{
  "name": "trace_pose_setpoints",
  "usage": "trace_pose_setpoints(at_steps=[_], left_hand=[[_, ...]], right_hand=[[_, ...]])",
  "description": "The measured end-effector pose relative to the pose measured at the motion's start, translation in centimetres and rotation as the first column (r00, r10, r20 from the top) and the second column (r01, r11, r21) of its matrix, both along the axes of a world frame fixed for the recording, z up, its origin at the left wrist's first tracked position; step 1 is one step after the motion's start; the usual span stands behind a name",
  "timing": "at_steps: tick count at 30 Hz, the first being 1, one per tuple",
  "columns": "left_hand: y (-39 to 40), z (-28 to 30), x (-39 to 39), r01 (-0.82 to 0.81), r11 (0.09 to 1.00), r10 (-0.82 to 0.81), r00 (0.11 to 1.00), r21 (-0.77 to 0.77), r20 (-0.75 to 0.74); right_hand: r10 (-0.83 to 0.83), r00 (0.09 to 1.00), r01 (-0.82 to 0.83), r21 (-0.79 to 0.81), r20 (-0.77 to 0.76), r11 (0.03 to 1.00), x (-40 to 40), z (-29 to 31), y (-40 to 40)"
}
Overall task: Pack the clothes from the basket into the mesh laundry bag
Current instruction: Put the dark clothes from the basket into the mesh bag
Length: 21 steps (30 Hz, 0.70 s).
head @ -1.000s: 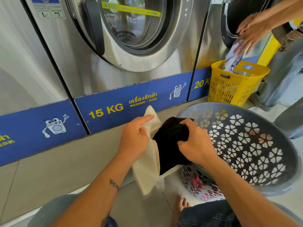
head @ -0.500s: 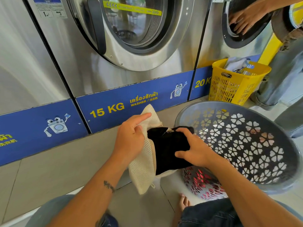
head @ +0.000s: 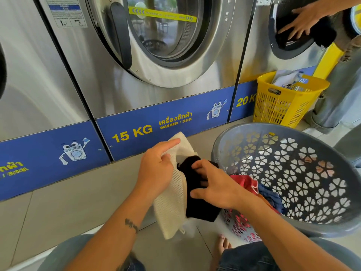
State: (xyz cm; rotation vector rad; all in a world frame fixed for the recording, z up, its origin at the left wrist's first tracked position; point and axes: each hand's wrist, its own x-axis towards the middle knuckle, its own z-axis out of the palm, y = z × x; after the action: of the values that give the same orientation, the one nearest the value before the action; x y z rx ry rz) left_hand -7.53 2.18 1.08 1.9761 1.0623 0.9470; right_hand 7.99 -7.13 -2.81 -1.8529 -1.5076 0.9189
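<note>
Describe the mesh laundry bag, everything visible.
The mesh laundry bag is cream-white, soft netted fabric, hanging limp and roughly upright between the hands, above the tiled floor and left of the grey basket. The left hand pinches its upper edge, holding the mouth open; one corner sticks up past the index finger. A black garment sits partly inside, pressed by the right hand. A small zipper pull hangs near the bottom.
</note>
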Motion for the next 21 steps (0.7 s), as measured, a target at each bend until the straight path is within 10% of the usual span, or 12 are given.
trace_pose_setpoints(at_steps=[5, 10, 21], left_hand=[[-0.6, -0.1, 0.2, 0.073, 0.997, -0.073, 0.997, -0.014, 0.033], [-1.9, -0.1, -0.3, 0.179, 0.984, -0.178, 0.979, 0.002, 0.100], [-0.5, -4.1, 1.1, 0.016, 0.990, -0.042, 0.982, -0.140, -0.184]], right_hand=[[0.248, 0.923, -0.234, -0.080, 0.295, 0.969, -1.7, -4.8, 0.1], [0.253, 0.897, -0.089, -0.412, 0.363, 0.907, -1.3, -7.2, 0.9], [-0.054, 0.991, 0.046, 0.066, 0.125, 0.997, 4.7, 3.0, -0.6]])
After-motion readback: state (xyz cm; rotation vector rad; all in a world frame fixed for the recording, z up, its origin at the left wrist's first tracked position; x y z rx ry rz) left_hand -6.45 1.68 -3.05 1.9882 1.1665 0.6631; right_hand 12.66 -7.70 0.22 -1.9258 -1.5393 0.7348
